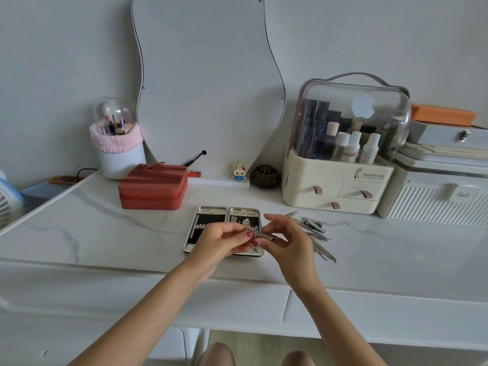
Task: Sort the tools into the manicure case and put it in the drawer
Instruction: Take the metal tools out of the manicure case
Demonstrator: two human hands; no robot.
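The manicure case (pixel 211 213) lies open on the white marble table, silver-rimmed with black lining and a few tools in its loops. Over its right half, my left hand (pixel 224 240) and my right hand (pixel 286 237) both pinch one slim metal tool (pixel 260 233), held level between them. A loose pile of metal tools (pixel 314 231), with clippers and tweezers among them, lies just right of the case, partly behind my right hand. Closed drawer fronts (pixel 369 310) run along the table's front.
A red zip case (pixel 153 187) sits behind the manicure case to the left. A cream cosmetics organiser (pixel 340 186) with small drawers and a white box (pixel 435 196) stand at the back right. A wavy mirror (pixel 211 88), brush holder (pixel 118 143) and small figurine (pixel 239 171) line the wall.
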